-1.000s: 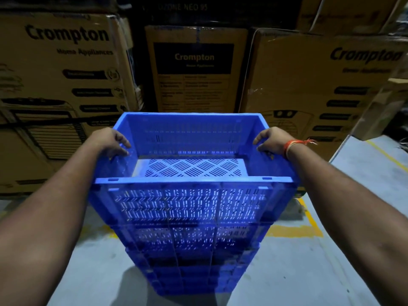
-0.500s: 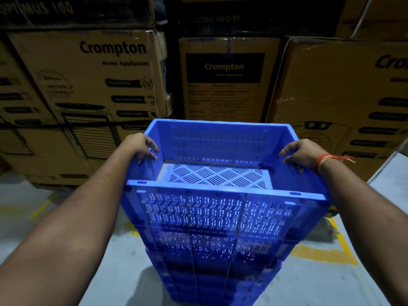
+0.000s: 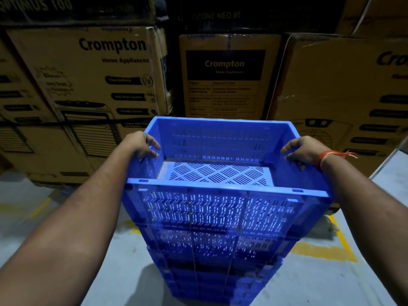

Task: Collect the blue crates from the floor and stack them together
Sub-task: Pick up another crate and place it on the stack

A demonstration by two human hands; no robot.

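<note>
The top blue crate (image 3: 223, 173) sits on a stack of blue crates (image 3: 218, 261) standing on the grey floor (image 3: 331, 281). The left hand (image 3: 141, 144) curls its grip over the crate's left rim; the right hand (image 3: 304, 151), an orange thread (image 3: 331, 156) at its wrist, grips the right rim. Crompton cardboard boxes (image 3: 106, 85) stand behind.

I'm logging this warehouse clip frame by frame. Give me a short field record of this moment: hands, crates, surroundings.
left hand: grips the left rim of the top blue crate
right hand: grips the right rim of the same crate
wrist: orange thread on the right wrist
top crate: empty, slotted floor visible
stack: blue crates beneath it, standing on the grey floor
floor marks: yellow painted line
background: Crompton cardboard boxes stacked behind
</note>
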